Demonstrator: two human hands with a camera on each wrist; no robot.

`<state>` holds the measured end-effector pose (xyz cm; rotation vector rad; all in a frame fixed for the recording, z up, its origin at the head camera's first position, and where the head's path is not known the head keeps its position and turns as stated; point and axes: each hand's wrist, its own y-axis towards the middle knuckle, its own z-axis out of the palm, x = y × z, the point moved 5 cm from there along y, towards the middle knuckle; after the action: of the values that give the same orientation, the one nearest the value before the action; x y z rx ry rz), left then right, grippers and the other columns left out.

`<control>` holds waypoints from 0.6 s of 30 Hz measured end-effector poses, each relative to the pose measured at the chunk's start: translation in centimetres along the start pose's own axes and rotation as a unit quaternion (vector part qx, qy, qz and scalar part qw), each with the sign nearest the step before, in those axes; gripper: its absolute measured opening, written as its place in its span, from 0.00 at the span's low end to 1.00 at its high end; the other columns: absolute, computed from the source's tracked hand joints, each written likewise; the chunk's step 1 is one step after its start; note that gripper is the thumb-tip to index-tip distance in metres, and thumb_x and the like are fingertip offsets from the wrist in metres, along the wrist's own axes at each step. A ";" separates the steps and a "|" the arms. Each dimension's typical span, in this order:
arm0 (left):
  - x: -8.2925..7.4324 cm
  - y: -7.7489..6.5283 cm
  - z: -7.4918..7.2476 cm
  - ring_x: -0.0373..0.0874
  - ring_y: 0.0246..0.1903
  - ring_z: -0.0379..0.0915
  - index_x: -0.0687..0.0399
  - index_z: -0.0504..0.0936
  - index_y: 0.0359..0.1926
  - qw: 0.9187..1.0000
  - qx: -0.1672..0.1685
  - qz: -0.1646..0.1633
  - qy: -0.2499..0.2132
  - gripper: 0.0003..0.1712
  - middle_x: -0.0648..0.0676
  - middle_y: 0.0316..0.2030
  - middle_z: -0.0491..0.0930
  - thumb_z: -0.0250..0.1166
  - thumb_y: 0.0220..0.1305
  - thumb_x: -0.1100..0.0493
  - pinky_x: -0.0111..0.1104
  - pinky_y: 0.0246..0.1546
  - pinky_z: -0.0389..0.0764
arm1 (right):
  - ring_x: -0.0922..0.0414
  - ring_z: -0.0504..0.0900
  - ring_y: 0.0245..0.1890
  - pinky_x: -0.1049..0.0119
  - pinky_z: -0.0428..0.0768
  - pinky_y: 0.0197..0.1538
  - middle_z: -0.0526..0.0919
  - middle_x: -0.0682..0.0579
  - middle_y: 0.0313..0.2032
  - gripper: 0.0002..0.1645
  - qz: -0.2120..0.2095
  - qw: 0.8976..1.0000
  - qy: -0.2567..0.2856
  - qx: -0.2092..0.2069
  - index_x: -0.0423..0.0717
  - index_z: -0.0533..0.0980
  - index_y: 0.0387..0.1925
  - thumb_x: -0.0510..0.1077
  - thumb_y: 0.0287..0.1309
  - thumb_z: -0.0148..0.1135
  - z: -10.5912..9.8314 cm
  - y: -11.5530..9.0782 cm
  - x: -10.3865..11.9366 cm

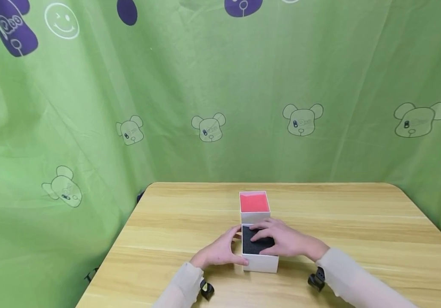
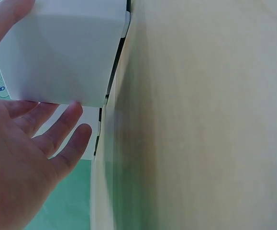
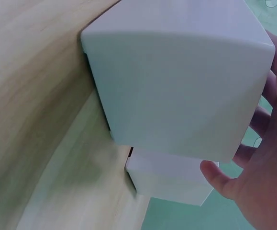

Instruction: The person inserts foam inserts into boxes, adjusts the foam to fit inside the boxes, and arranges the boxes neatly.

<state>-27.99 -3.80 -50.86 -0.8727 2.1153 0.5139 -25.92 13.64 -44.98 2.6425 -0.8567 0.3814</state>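
A small white box with a dark, cloth-like black insert in its top stands on the table near me. The left hand holds this box at its left side. Its thumb lies on the near face, and its fingertips reach the far edge in the left wrist view. From the right, the right hand reaches over the rim, its spread, slightly bent fingers resting on the black insert. In the right wrist view its little finger hangs past the box's far edge.
Just behind stands a second white box with a red-pink insert. Both boxes are on a light wooden table with rounded far corners. A green curtain with bear prints hangs behind and beside it.
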 end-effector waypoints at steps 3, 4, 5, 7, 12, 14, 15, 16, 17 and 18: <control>0.0 0.0 0.0 0.40 0.60 0.61 0.42 0.50 0.72 1.000 0.000 -0.001 -0.001 0.57 0.45 0.65 0.60 0.75 0.46 0.45 0.35 0.59 0.66 | 0.46 0.66 0.60 0.41 0.64 0.58 0.73 0.50 0.59 0.22 -0.004 1.000 -0.011 0.007 0.55 0.80 0.51 0.55 0.57 0.64 0.1 0.3 0.1; 0.0 0.0 0.0 0.39 0.60 0.61 0.41 0.50 0.72 1.000 0.000 -0.003 -0.001 0.57 0.45 0.65 0.60 0.75 0.46 0.45 0.35 0.59 0.66 | 0.46 0.66 0.60 0.41 0.64 0.58 0.73 0.50 0.59 0.22 -0.008 1.000 -0.013 0.009 0.54 0.79 0.52 0.56 0.57 0.64 0.1 0.4 0.2; 0.1 -0.1 0.0 0.39 0.60 0.61 0.41 0.50 0.72 1.000 0.000 -0.005 -0.001 0.57 0.45 0.65 0.60 0.75 0.46 0.45 0.35 0.60 0.66 | 0.46 0.66 0.60 0.41 0.64 0.58 0.72 0.50 0.60 0.23 -0.012 1.000 -0.016 0.011 0.53 0.79 0.53 0.56 0.58 0.63 0.2 0.5 0.2; 0.1 -0.1 0.0 0.39 0.60 0.62 0.41 0.50 0.72 1.000 -0.001 -0.006 -0.001 0.57 0.45 0.66 0.59 0.75 0.46 0.44 0.35 0.60 0.66 | 0.46 0.66 0.60 0.42 0.65 0.58 0.72 0.50 0.60 0.24 -0.021 0.999 -0.021 0.015 0.53 0.78 0.54 0.56 0.58 0.62 0.2 0.7 0.4; 0.0 -0.2 0.0 0.39 0.60 0.62 0.42 0.50 0.72 1.000 -0.002 -0.002 0.000 0.57 0.45 0.66 0.59 0.75 0.46 0.44 0.35 0.60 0.66 | 0.46 0.67 0.59 0.42 0.65 0.58 0.73 0.49 0.60 0.23 -0.036 0.999 -0.031 0.018 0.53 0.78 0.54 0.55 0.58 0.63 0.2 1.0 0.6; 0.0 -0.1 0.0 0.39 0.60 0.61 0.43 0.50 0.72 1.000 -0.002 -0.001 0.000 0.57 0.45 0.66 0.59 0.75 0.46 0.44 0.35 0.60 0.66 | 0.46 0.67 0.59 0.43 0.65 0.58 0.73 0.49 0.60 0.23 -0.038 0.999 -0.031 0.019 0.53 0.78 0.53 0.55 0.57 0.63 0.2 1.1 0.5; -0.1 -0.1 0.0 0.39 0.60 0.62 0.43 0.50 0.72 1.000 -0.003 0.000 -0.001 0.57 0.46 0.66 0.59 0.75 0.46 0.44 0.35 0.60 0.66 | 0.46 0.67 0.59 0.43 0.65 0.58 0.73 0.49 0.60 0.23 -0.038 0.999 -0.031 0.021 0.53 0.78 0.53 0.55 0.57 0.63 0.2 1.1 0.5; -0.1 -0.1 0.0 0.39 0.60 0.62 0.44 0.50 0.72 1.000 -0.003 0.000 0.000 0.57 0.46 0.66 0.59 0.75 0.46 0.44 0.35 0.59 0.66 | 0.47 0.67 0.59 0.43 0.66 0.58 0.73 0.50 0.60 0.23 -0.035 0.999 -0.033 0.024 0.54 0.78 0.53 0.56 0.58 0.62 0.2 1.1 0.5; -0.2 -0.2 0.0 0.39 0.60 0.62 0.44 0.50 0.72 1.000 -0.003 -0.001 0.001 0.58 0.46 0.66 0.59 0.75 0.46 0.44 0.35 0.59 0.66 | 0.47 0.67 0.59 0.43 0.65 0.58 0.72 0.50 0.60 0.23 -0.034 0.999 -0.033 0.027 0.54 0.78 0.53 0.56 0.58 0.62 0.2 1.2 0.4; -0.2 -0.2 0.0 0.39 0.60 0.62 0.44 0.50 0.72 1.000 -0.003 0.000 0.002 0.58 0.46 0.66 0.59 0.75 0.46 0.44 0.35 0.59 0.66 | 0.47 0.67 0.59 0.42 0.65 0.58 0.72 0.51 0.60 0.23 -0.031 0.999 -0.033 0.030 0.54 0.78 0.53 0.56 0.58 0.62 0.3 1.2 0.4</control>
<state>-27.79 -3.83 -50.68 -0.8777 2.1173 0.5180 -26.29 12.42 -44.81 2.7435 -0.7919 0.3115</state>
